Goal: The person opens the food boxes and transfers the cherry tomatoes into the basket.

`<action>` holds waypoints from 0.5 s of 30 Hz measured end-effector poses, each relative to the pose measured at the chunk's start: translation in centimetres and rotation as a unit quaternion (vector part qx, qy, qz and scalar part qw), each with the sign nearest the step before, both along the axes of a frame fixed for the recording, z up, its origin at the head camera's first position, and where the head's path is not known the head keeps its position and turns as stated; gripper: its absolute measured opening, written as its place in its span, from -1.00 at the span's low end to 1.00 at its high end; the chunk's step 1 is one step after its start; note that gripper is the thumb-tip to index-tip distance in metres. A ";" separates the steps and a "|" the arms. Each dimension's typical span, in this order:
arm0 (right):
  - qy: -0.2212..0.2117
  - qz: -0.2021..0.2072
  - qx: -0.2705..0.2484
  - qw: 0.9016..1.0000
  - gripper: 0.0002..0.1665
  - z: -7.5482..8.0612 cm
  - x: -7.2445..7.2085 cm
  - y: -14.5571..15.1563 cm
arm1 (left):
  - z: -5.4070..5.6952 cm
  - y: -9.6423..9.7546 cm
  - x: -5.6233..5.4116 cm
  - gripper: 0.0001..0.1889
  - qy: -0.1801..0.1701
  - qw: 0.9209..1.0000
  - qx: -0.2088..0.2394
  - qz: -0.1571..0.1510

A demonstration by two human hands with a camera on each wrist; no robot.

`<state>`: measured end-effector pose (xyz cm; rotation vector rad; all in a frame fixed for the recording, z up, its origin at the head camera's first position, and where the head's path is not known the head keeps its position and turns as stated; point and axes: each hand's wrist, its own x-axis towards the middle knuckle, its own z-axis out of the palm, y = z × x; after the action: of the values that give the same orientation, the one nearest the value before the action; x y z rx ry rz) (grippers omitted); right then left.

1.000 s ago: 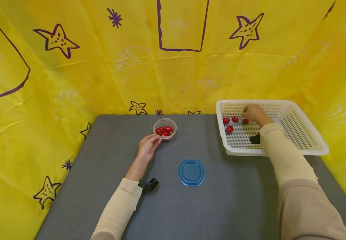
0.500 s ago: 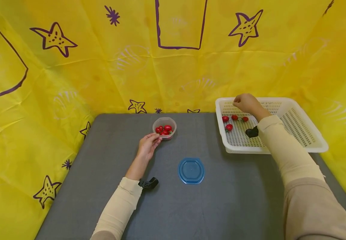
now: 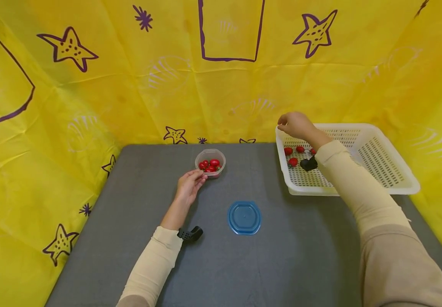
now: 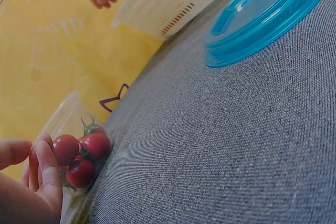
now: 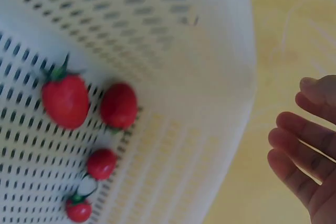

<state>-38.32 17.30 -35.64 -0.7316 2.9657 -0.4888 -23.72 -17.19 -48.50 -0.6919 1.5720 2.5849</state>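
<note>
My left hand (image 3: 190,186) holds the near-left rim of a small clear plastic container (image 3: 210,154) on the grey table. Several small red tomatoes (image 4: 81,174) with green stems lie inside it. The fingers (image 4: 50,174) of that hand are at the container's wall. My right hand (image 3: 297,124) is above the back-left corner of a white slotted basket (image 3: 343,192). Its fingers (image 5: 302,153) are loosely spread, thumb close to the index finger, with nothing seen in them. Several tomatoes (image 5: 65,100) lie in that corner of the basket.
A blue lid (image 3: 244,218) lies flat on the table (image 3: 267,273), nearer than the container and to its right. Yellow patterned cloth (image 3: 228,98) hangs close behind the container and basket, and along both sides.
My right hand has risen out of the basket and moved left towards its back-left corner. The tomatoes in the basket stay put. My left hand keeps its place at the container.
</note>
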 end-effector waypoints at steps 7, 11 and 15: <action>0.012 0.040 -0.001 0.999 -0.65 0.6 0.3 -2.9 | 0.2 0.1 0.0 -0.92 0.006 1.000 0.004 0.005; 0.012 0.054 -0.002 0.998 -0.64 0.9 0.6 -4.6 | 0.2 0.1 0.0 -0.97 0.005 1.000 0.002 0.004; 0.008 0.069 0.001 0.998 -0.64 1.0 0.8 -6.4 | 0.1 0.2 0.0 -0.96 -0.001 1.000 0.000 0.001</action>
<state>-37.47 10.92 -34.65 -0.9346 2.9027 -0.4720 -23.70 -17.03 -48.43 -0.6956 1.5706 2.5852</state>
